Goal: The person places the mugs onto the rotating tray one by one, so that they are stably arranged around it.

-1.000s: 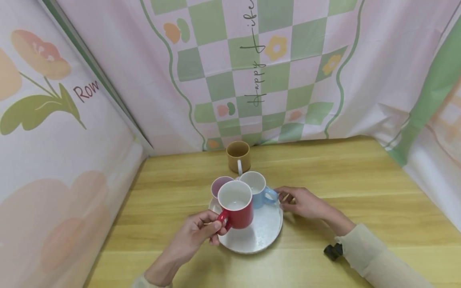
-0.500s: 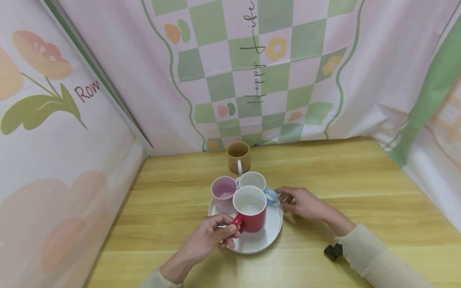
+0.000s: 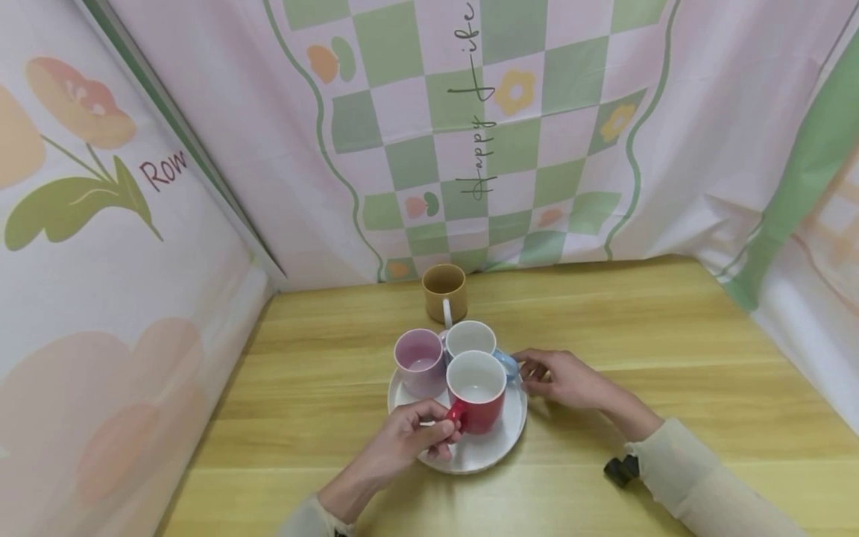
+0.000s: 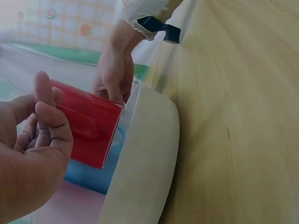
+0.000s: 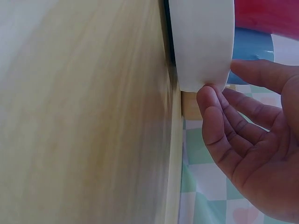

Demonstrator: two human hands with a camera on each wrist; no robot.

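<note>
A red mug [image 3: 478, 391] is over the front of a white round tray [image 3: 470, 456]; whether its base touches the tray I cannot tell. My left hand [image 3: 444, 436] pinches its handle, and the left wrist view shows my fingers [image 4: 49, 128] curled at the red mug [image 4: 93, 133]. A pink mug [image 3: 419, 363] and a blue mug [image 3: 471, 340] stand at the back of the tray. My right hand [image 3: 532, 373] lies at the tray's right edge beside the blue mug's handle. In the right wrist view its relaxed fingers [image 5: 212, 112] touch the tray rim [image 5: 202, 42].
A tan mug [image 3: 444, 291] stands on the wooden table [image 3: 671, 335] behind the tray, near the back curtain. Patterned cloth walls close in the left, back and right sides. A small black clip [image 3: 620, 468] sits at my right wrist.
My left hand has carried the red mug to the right and down, from in front of the pink mug to the tray's front. The right hand has stayed at the tray rim.
</note>
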